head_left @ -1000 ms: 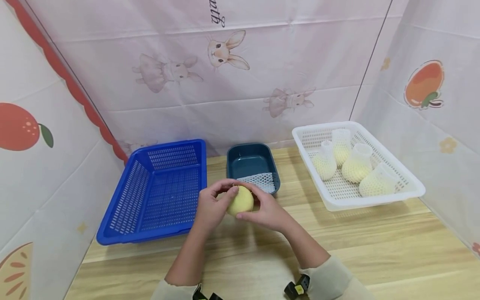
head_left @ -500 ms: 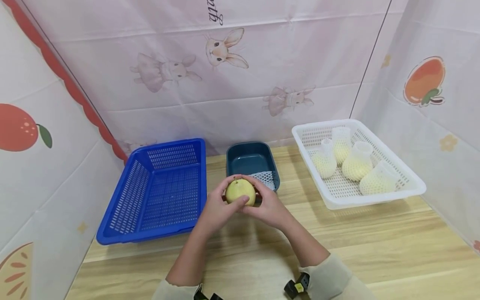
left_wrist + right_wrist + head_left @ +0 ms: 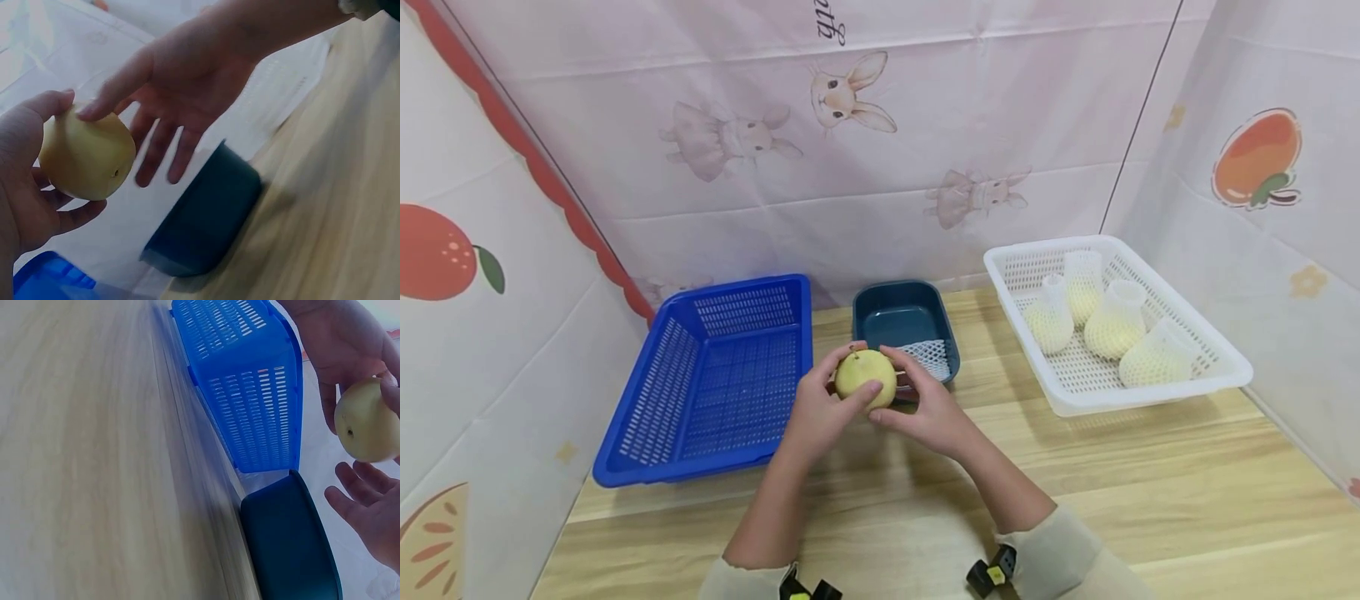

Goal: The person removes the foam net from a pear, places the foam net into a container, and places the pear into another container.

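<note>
A bare yellow pear (image 3: 867,379), its stem pointing up, is held over the table in front of the teal tray. My left hand (image 3: 815,421) grips it, thumb on the near side and fingers around the far left. At its right side is my right hand (image 3: 936,421), its fingers extended and loosely spread. In the left wrist view, the right thumb overlaps the pear (image 3: 87,153) near its top, while the other right fingers stand apart from it. The right wrist view shows a gap between the right fingertips and the pear (image 3: 369,422).
Behind the hands, the teal tray (image 3: 904,310) contains a white foam net (image 3: 928,358), partly hidden. To the left is a blue perforated basket (image 3: 745,387). A white basket (image 3: 1063,392) at right holds several pears in foam nets (image 3: 1115,325). Printed curtains surround the wooden table (image 3: 880,508).
The pear was turned so its stem came into view, then shifted slightly left with the left hand. The right fingers have loosened away from it.
</note>
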Action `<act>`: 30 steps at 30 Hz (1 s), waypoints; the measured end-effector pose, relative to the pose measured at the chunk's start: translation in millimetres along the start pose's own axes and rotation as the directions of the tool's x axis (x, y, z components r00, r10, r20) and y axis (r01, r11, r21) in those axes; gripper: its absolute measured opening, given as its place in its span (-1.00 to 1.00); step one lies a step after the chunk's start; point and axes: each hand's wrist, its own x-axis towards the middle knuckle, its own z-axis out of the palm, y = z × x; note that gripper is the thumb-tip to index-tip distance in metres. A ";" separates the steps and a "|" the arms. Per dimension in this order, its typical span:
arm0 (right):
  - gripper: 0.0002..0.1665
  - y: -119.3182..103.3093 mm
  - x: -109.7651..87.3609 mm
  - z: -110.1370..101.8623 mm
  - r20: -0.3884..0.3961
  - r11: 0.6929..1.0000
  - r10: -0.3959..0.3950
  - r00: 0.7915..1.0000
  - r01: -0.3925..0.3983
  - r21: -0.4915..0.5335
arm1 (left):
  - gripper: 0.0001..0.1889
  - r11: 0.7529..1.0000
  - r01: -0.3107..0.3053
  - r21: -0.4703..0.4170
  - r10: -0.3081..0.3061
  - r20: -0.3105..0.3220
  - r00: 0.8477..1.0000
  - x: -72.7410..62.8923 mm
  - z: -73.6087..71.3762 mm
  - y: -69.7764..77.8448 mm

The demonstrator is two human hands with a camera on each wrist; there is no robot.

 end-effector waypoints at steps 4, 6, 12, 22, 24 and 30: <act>-0.16 -0.9 2.8 4.4 -0.007 0.999 -0.039 0.999 0.039 -0.012 | -0.45 0.998 -0.059 0.000 0.059 -0.051 0.997 1.7 -16.7 -2.0; -0.21 -0.9 4.2 7.0 -0.009 0.999 -0.052 0.999 0.052 -0.013 | -0.45 0.997 -0.078 0.017 0.079 -0.074 0.994 2.6 -26.3 -3.9; -0.29 0.0 7.2 17.1 0.004 0.997 -0.072 0.997 0.072 -0.015 | -0.45 0.995 -0.074 0.066 0.085 -0.179 0.980 3.5 -61.6 -8.7; -0.39 -3.9 9.6 37.5 0.058 0.982 -0.119 0.991 0.126 -0.140 | -0.28 0.961 0.144 0.237 -0.123 -0.101 0.987 -5.6 -113.4 -15.9; -0.41 -6.4 10.2 42.9 0.060 0.978 -0.128 0.990 0.136 -0.155 | -0.25 0.940 0.176 0.293 -0.160 -0.078 0.984 -6.6 -117.8 -19.1; -0.43 -17.3 10.7 61.2 0.104 0.956 -0.150 0.983 0.171 -0.240 | -0.24 0.864 0.223 0.451 -0.246 -0.007 0.969 -8.9 -125.5 -30.5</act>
